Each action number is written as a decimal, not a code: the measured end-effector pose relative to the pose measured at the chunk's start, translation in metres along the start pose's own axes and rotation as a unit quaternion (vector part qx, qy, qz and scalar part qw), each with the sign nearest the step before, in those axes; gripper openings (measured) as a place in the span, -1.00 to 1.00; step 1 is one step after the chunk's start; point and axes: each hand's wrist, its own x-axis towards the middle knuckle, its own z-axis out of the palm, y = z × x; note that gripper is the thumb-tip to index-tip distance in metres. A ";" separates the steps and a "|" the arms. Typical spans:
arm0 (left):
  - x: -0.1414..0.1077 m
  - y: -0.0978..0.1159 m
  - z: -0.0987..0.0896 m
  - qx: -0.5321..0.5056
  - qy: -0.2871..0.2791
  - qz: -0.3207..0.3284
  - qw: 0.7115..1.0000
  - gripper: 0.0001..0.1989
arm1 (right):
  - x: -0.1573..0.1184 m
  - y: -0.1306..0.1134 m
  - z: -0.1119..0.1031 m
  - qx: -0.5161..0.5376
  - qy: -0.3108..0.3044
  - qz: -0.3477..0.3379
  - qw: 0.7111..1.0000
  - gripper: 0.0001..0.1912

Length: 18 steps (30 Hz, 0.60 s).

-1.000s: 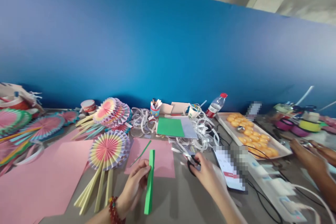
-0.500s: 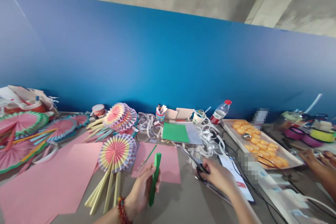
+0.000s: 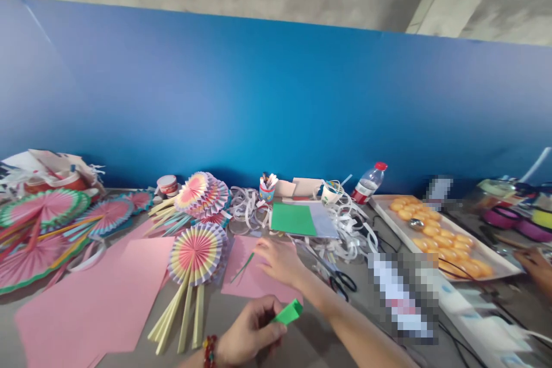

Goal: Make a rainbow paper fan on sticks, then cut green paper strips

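Note:
In the head view my left hand (image 3: 254, 330) is closed around a folded green paper (image 3: 288, 311), whose end sticks out past the thumb. My right hand (image 3: 280, 261) reaches over a pink paper sheet (image 3: 233, 284). Its fingers are stretched out, with the tips close to the upper end of a thin green strip (image 3: 242, 268); whether they touch it I cannot tell. Black-handled scissors (image 3: 340, 283) lie on the table to the right of this hand. Pleated paper fans (image 3: 198, 256) with pale stick handles lie to the left.
A green sheet (image 3: 293, 219) rests on white paper at the back, beside curled white paper strips (image 3: 351, 236). A bottle (image 3: 368, 184) stands behind a tray (image 3: 509, 269) of orange pieces. Large pink sheets (image 3: 95, 293) cover the left. A co-worker's hand (image 3: 537, 264) is at far right.
My right hand has let go of the scissors and moved left over the pink sheet. My left hand has moved lower and right, tilting the folded green paper from upright to slanted.

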 end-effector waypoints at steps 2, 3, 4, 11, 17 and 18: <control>0.000 0.000 -0.002 0.005 -0.005 0.003 1.000 -0.53 | 0.020 -0.004 0.008 -0.001 -0.025 -0.039 0.999 -0.69; 0.000 0.000 -0.004 0.003 -0.007 0.005 1.000 -0.53 | 0.027 -0.005 0.011 -0.004 -0.037 -0.057 0.998 -0.74; 0.000 0.000 -0.005 0.001 -0.008 0.006 1.000 -0.53 | 0.032 -0.005 0.014 -0.007 -0.047 -0.073 0.996 -0.79; 0.006 -0.008 -0.007 -0.021 -0.017 0.001 1.000 -0.53 | 0.045 0.004 0.017 -0.051 -0.084 -0.132 0.986 -0.86; 0.006 -0.002 -0.005 -0.012 -0.003 -0.030 0.999 -0.51 | 0.056 0.004 0.003 -0.093 -0.113 -0.162 0.976 -0.83; 0.005 0.000 -0.005 -0.005 0.000 -0.036 0.999 -0.51 | 0.057 0.002 0.002 -0.101 -0.120 -0.167 0.973 -0.81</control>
